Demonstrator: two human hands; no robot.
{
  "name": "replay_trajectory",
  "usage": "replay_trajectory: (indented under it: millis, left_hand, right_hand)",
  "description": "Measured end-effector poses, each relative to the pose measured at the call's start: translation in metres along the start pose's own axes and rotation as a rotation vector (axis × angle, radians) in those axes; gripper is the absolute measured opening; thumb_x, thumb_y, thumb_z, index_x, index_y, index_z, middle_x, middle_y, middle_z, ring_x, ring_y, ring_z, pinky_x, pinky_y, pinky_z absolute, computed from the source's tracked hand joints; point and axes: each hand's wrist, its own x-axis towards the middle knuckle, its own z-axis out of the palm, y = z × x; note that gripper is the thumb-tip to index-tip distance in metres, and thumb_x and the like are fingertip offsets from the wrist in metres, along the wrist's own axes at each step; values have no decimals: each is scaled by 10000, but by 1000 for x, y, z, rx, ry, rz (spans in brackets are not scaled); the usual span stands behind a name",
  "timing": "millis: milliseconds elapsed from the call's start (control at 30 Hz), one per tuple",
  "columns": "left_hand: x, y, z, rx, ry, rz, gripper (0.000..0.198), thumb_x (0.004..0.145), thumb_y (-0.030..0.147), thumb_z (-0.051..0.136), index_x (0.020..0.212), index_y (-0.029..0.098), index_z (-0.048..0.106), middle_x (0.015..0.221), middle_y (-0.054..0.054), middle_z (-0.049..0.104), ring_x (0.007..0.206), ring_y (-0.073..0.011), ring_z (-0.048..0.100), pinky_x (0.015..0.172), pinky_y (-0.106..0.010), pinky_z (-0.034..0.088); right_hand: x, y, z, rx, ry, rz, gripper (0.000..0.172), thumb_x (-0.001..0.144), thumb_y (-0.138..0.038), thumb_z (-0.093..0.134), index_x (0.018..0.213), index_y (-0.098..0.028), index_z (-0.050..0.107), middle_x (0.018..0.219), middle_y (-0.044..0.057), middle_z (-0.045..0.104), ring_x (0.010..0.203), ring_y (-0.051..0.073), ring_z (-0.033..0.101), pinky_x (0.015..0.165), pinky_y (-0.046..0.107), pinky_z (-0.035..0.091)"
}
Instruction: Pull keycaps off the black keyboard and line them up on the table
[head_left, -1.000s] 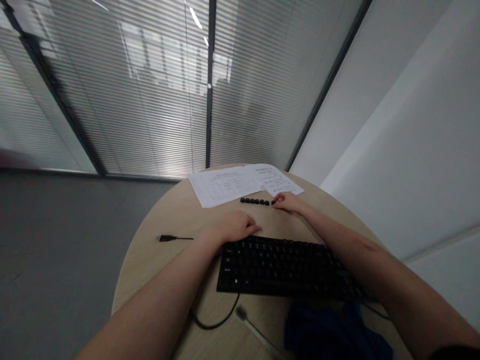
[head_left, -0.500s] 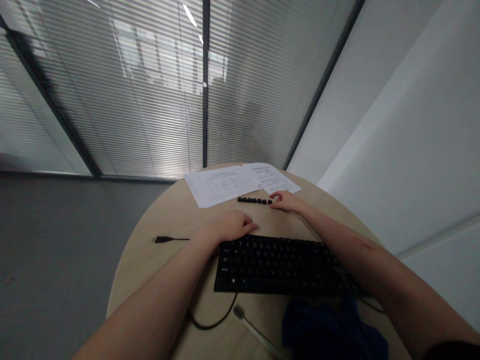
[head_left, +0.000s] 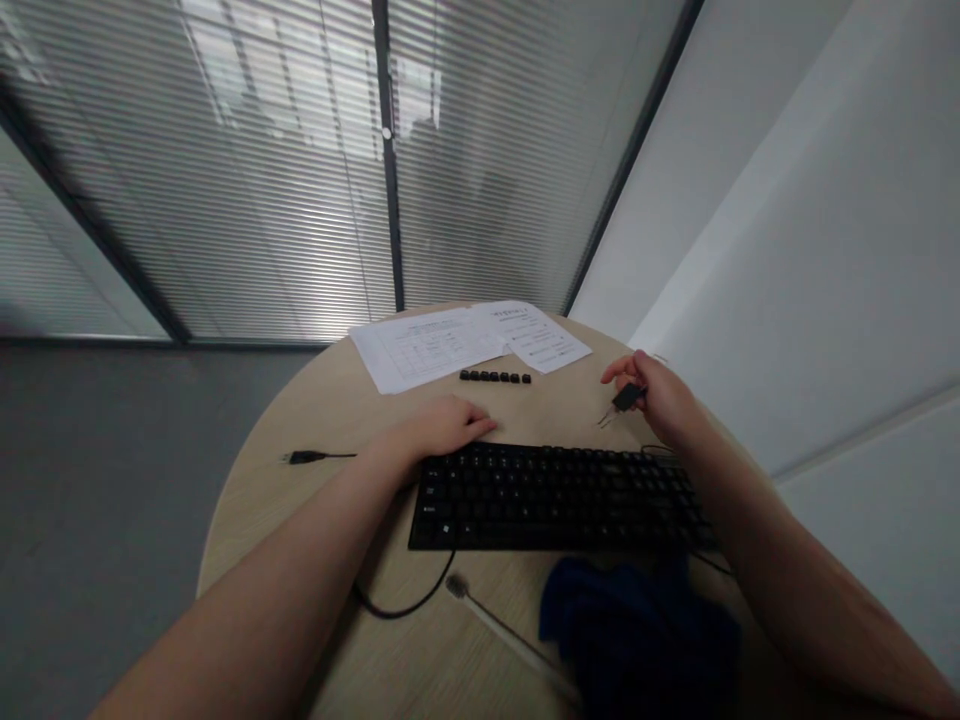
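In my right hand (head_left: pixel 660 395), held up beyond the far right part of the keyboard, is a keycap puller (head_left: pixel 627 397) with a black handle and thin wire prongs pointing down and left. My left hand (head_left: pixel 448 424) lies on the far left edge of the black keyboard (head_left: pixel 555 500), fingers stretched out and holding nothing. A short row of black keycaps (head_left: pixel 495 377) stands on the table past the keyboard, apart from both hands.
Printed papers (head_left: pixel 427 345) lie at the back of the round wooden table (head_left: pixel 262 520). A USB plug (head_left: pixel 304 457) on a cable is at the left. A brush (head_left: pixel 495 625) and a dark blue cloth (head_left: pixel 637 630) lie in front of the keyboard.
My right hand has left the right end of the keycap row and moved right, and now holds the keycap puller. My left hand stays at the keyboard. The view has shifted slightly.
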Motion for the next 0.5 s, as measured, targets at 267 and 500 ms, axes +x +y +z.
replay_trajectory:
  millis: [267, 500]
  left_hand:
    - [-2, -3, -1, -12, 7, -38, 515, 993, 541, 390, 708, 213, 666, 687, -46, 643, 651, -178, 533, 679, -332, 382]
    - [-2, -2, -1, -32, 7, -60, 485, 982, 529, 411, 688, 209, 627, 628, -19, 600, 644, -173, 524, 666, -325, 369]
  right_hand:
    - [-24, -14, 16, 92, -520, 177, 388, 886, -582, 617, 932, -197, 610, 608, -31, 577, 524, 132, 579, 508, 259, 490]
    - [-18, -3, 19, 141, -583, 111, 369, 852, -534, 666, 979, -198, 584, 829, 31, 653, 692, 155, 646, 497, 244, 507]
